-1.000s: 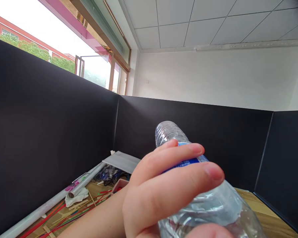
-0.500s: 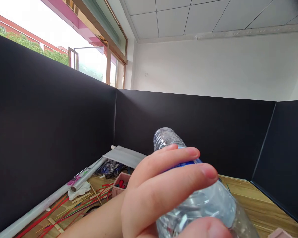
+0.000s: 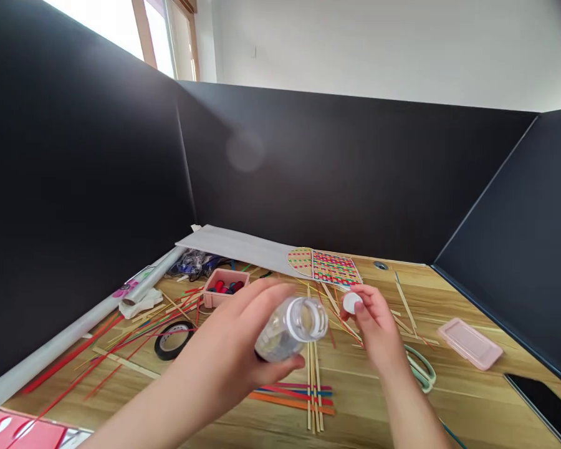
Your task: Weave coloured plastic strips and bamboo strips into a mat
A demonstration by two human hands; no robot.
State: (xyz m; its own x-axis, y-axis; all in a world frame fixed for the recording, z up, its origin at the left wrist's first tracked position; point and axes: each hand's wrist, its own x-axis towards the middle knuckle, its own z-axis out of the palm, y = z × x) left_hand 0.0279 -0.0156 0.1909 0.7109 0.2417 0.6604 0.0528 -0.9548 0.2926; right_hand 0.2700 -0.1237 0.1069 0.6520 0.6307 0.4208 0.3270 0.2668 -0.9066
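A clear plastic bottle [image 3: 280, 340] is tilted above the table, its uncapped mouth toward the right. My left hand [image 3: 243, 330] is wrapped around its body. To the right, my right hand [image 3: 371, 318] pinches a small white cap [image 3: 352, 303] between thumb and fingers, apart from the bottle. Below the bottle, crossed pale strips [image 3: 315, 418] and colored strips [image 3: 280, 400] lie on the wooden table [image 3: 374, 411].
Black tape roll [image 3: 173, 340], pink box [image 3: 225, 288] and loose strips lie left. Woven pieces [image 3: 336, 268] lie at the back. Green-handled scissors [image 3: 423, 369], a pink lid [image 3: 470, 343] and a phone [image 3: 542, 399] are right. Black panels [image 3: 346, 174] enclose the table.
The view has tipped down. The bottle has moved from close to the camera down over the table, with its open mouth now showing. My right hand with the cap has come into view.
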